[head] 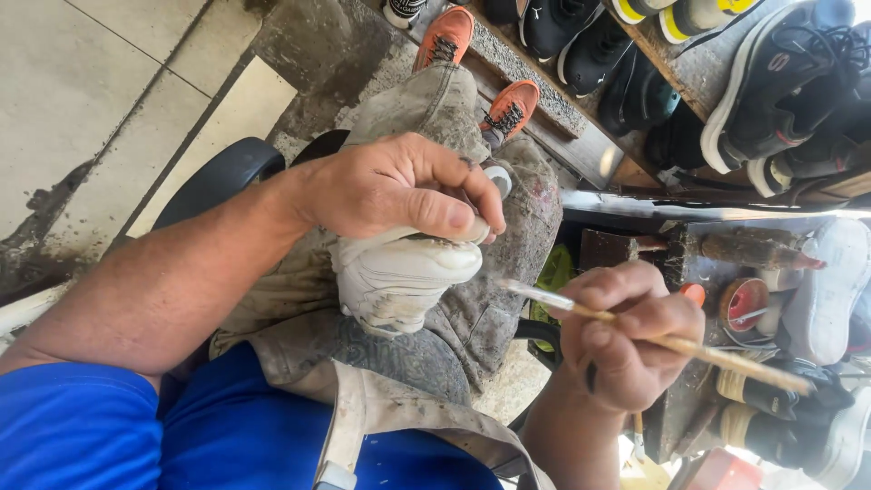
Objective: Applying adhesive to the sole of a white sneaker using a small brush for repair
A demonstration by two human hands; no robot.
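The left hand (399,191) is clenched over the top of a white shoe (399,277), thumb pressed along its upper edge and fingers curled round the far side, holding it down on the person's lap. The shoe lies on its side across the knees, its scuffed, dirt-marked underside turned toward the camera, resting on a stained grey apron (454,327) that covers the legs. The right hand (626,340) grasps a thin wooden-handled brush (653,338) between thumb and fingers, like a pen; the pale bristle end points left toward the shoe and hangs just beside its toe without touching it, while the long handle runs out to the right past the knuckles. Below the knees, the person's own orange shoes (472,68) rest on a rough concrete step. To the right stands a cluttered workbench (689,272) with a small round open tin (744,304) and other tools, and a white sneaker (830,286) lying at its edge. Dark sneakers (789,82) are lined up on a shelf above. Blue shorts (236,426) show at the bottom
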